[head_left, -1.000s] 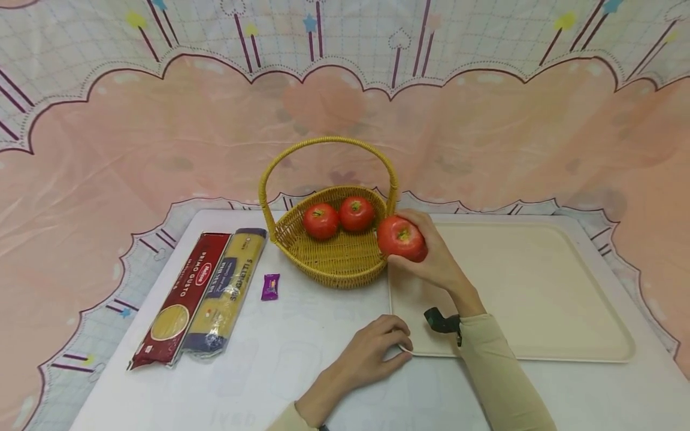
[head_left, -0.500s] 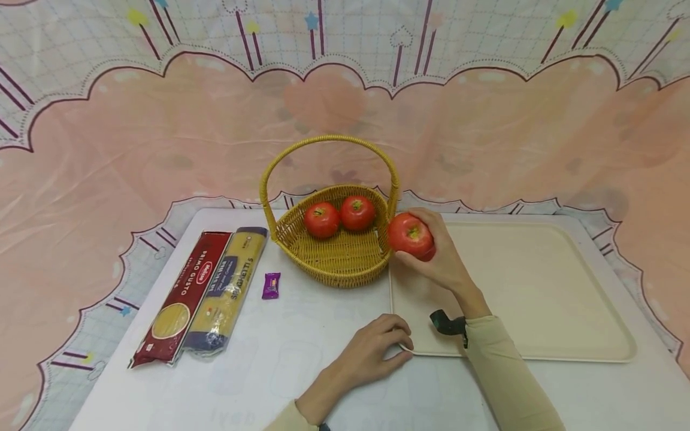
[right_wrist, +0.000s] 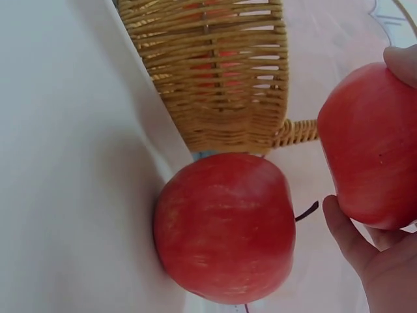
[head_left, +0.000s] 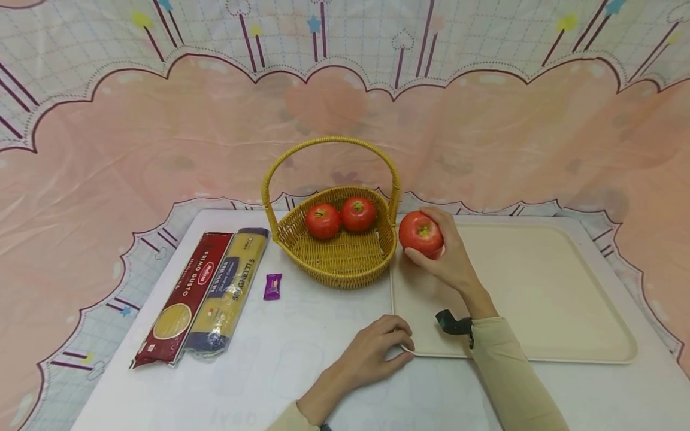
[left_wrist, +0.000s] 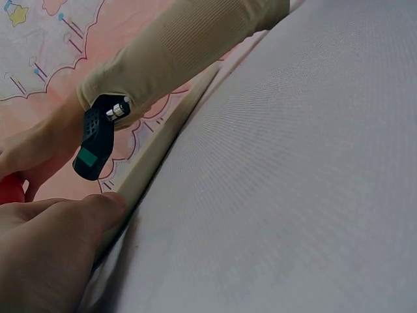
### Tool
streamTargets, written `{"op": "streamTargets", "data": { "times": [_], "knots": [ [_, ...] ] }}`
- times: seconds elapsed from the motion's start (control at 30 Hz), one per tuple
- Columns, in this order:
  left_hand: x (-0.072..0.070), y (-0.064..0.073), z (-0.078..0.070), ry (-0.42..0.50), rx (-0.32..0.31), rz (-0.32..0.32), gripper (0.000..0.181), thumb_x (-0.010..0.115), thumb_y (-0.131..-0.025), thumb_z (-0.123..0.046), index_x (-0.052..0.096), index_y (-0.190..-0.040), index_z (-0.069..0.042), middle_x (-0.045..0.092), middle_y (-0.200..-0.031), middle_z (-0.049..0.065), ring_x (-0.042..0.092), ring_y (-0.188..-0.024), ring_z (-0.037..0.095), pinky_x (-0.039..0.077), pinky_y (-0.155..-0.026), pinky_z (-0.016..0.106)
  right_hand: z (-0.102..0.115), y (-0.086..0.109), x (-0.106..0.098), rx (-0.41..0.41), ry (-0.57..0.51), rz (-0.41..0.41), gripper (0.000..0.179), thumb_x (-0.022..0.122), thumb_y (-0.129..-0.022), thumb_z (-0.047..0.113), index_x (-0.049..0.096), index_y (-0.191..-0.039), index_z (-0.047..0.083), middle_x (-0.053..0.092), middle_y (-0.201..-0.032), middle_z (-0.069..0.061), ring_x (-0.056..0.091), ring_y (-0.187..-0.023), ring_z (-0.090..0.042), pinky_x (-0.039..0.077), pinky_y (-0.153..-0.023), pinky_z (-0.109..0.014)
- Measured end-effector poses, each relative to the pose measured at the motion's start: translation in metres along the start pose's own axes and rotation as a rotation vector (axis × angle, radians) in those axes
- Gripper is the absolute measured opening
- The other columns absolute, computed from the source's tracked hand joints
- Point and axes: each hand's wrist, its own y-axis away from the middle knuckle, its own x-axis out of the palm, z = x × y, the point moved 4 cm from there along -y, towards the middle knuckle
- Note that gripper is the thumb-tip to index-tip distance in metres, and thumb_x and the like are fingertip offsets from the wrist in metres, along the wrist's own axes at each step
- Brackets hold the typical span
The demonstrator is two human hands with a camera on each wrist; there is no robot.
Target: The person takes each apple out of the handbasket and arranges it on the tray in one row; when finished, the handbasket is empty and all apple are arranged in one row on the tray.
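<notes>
My right hand (head_left: pixel 450 254) holds a red apple (head_left: pixel 419 232) by its sides, just right of the basket and above the tray's left end. Below it, a second apple (right_wrist: pixel 225 228) with a dark stem sits on the tray (head_left: pixel 539 287); the held one hides nearly all of it in the head view. Two more red apples (head_left: pixel 323 221) lie in the yellow wicker basket (head_left: pixel 345 278), towards its back. My left hand (head_left: pixel 372 353) grips the tray's near left corner, and its thumb (left_wrist: pixel 107 207) lies against the rim in the left wrist view.
Left of the basket lie a red pasta pack (head_left: pixel 185 293) and a yellow-and-blue spaghetti pack (head_left: pixel 229 293), side by side. A small purple wrapped sweet (head_left: pixel 272 287) is between them and the basket. The basket's tall handle (head_left: pixel 331 139) arches upward. A patterned curtain (head_left: pixel 215 137) hangs behind the table.
My right hand has moved right with the apple, from the basket's right edge to over the tray. The left hand stays at the tray corner.
</notes>
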Motion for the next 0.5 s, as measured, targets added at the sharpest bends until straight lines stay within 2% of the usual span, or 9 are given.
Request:
{"op": "streamTargets", "data": {
  "times": [0.23, 0.5],
  "knots": [
    [0.0, 0.0, 0.0, 0.016, -0.018, 0.008, 0.004, 0.067, -0.087, -0.029, 0.065, -0.089, -0.025, 0.056, -0.109, -0.013, 0.05, -0.108, 0.001, 0.044, -0.091, 0.015, -0.007, 0.0, -0.006, 0.04, 0.01, -0.022, 0.071, 0.077, -0.073, 0.002, 0.042, -0.135, 0.005, 0.04, -0.137, -0.018, 0.044, -0.122, -0.031, 0.041, -0.1, -0.056],
    [0.001, 0.0, 0.0, 0.011, -0.008, 0.003, 0.004, 0.065, -0.088, -0.03, 0.064, -0.09, -0.026, 0.056, -0.11, -0.013, 0.05, -0.108, 0.001, 0.043, -0.091, 0.013, -0.013, 0.001, -0.013, 0.057, 0.026, -0.042, 0.072, 0.077, -0.073, 0.003, 0.042, -0.136, 0.005, 0.042, -0.136, -0.017, 0.044, -0.121, -0.031, 0.041, -0.099, -0.056]
  ]
}}
